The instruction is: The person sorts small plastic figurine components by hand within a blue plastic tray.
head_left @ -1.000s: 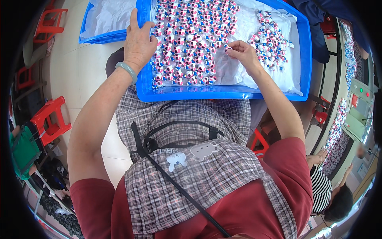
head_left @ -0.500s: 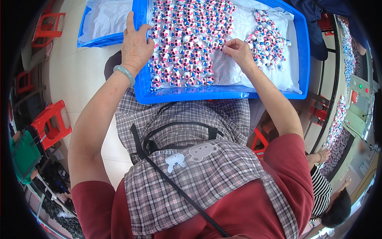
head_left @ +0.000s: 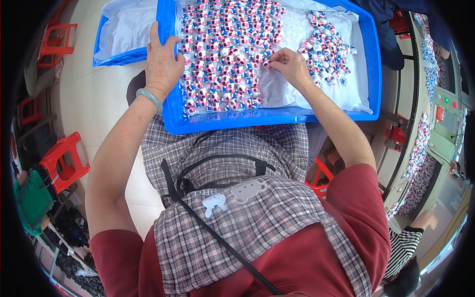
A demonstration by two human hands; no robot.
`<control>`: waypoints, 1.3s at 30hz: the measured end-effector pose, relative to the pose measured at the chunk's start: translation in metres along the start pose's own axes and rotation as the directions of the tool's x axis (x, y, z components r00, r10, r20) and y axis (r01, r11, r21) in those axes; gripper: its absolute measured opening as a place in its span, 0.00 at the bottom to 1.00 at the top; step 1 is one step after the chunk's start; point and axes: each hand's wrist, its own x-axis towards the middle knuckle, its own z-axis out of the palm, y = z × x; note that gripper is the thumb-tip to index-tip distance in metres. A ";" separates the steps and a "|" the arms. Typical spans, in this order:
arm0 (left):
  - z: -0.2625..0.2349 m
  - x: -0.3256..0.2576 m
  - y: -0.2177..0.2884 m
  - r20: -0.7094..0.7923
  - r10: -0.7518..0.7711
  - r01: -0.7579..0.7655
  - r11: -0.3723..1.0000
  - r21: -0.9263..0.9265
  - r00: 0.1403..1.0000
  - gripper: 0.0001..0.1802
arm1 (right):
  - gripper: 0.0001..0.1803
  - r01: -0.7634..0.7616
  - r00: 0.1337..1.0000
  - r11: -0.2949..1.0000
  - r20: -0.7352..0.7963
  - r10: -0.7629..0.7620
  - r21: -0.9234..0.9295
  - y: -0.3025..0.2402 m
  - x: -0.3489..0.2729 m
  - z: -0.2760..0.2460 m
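The left hand [head_left: 163, 68], fingers spread, rests on the left rim of the blue tray [head_left: 237, 121]. Well apart from it, the right hand [head_left: 293, 68] pinches a small figurine [head_left: 267, 64] near the tray's middle, between the figurine rows [head_left: 225, 51] on the tray's left and the loose heap [head_left: 327, 52] on its right.

A factory workshop, by the look of it, set up for handling small painted pieces in bulk.
Rows of matching figures [head_left: 220, 62] fill a paper-lined blue tray [head_left: 269, 120]; at right, many more small pieces [head_left: 419, 143] cover a long bench beside a pale green machine [head_left: 442, 143] with green and red lights. Red plastic stools [head_left: 59, 148], a worker's plaid apron [head_left: 237, 247] and a striped-sleeved co-worker [head_left: 402, 250] complete the evidence.
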 end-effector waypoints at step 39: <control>0.007 0.002 0.002 -0.004 0.033 -0.033 0.998 0.059 0.999 0.19 | 0.10 0.230 0.973 0.897 0.069 -0.220 -0.377 0.008 -0.008 -0.060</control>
